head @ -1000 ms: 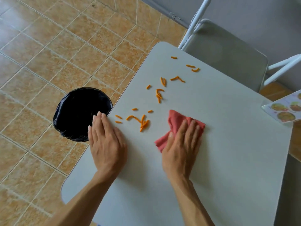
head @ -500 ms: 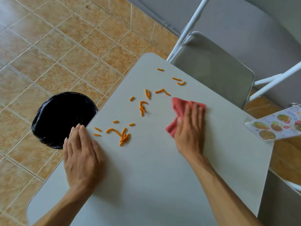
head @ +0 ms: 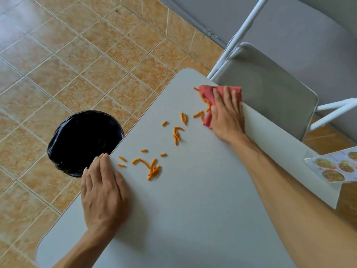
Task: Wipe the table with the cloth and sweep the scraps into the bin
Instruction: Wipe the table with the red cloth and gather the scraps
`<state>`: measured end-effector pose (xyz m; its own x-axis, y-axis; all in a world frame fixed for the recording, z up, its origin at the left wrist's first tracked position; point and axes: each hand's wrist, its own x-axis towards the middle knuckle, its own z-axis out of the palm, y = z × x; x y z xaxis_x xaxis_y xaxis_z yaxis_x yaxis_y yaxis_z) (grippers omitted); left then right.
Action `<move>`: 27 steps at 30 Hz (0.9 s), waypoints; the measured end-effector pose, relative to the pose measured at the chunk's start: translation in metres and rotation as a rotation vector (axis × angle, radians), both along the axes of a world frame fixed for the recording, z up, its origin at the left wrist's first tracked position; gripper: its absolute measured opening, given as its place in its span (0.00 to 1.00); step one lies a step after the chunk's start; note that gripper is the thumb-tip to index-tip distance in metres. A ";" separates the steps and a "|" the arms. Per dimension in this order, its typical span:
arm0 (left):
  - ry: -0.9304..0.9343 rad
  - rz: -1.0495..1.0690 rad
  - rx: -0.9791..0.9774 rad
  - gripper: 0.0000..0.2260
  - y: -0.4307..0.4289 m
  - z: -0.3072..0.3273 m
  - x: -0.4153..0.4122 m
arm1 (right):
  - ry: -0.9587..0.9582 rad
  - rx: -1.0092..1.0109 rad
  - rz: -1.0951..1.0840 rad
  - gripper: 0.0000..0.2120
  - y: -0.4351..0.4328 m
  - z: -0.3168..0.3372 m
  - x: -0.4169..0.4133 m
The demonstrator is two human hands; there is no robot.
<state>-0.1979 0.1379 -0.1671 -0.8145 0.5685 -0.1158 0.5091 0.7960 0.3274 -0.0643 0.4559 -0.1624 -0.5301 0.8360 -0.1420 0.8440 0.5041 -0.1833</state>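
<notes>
My right hand presses flat on a red cloth at the far edge of the grey table, near its far corner. Several orange scraps lie scattered across the tabletop between the cloth and the left edge; a few touch the cloth's left side. My left hand rests flat on the table's left edge, fingers together, holding nothing. A bin lined with a black bag stands on the floor just beyond the left edge, beside my left fingertips.
A grey folding chair with white legs stands against the table's far side. A clear stand with a picture menu sits at the table's right corner. Tan tiled floor lies to the left.
My right hand has slid the cloth away from me to the table's far edge, reaching the farthest scraps. My left hand stays on the left edge by the bin.
</notes>
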 end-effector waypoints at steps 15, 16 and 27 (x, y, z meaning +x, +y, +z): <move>0.001 -0.027 0.012 0.24 0.000 -0.001 -0.004 | 0.123 0.083 0.331 0.27 -0.040 -0.019 -0.004; 0.004 -0.030 0.010 0.24 0.000 -0.002 -0.005 | 0.113 0.065 0.262 0.28 -0.030 -0.017 -0.010; 0.010 -0.030 0.018 0.24 -0.002 -0.002 -0.004 | -0.005 -0.038 0.669 0.27 -0.067 -0.005 -0.075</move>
<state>-0.2016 0.1364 -0.1688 -0.7983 0.5944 -0.0968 0.5358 0.7744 0.3366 -0.1390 0.3893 -0.1679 -0.9318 0.3216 -0.1684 0.3525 0.9125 -0.2077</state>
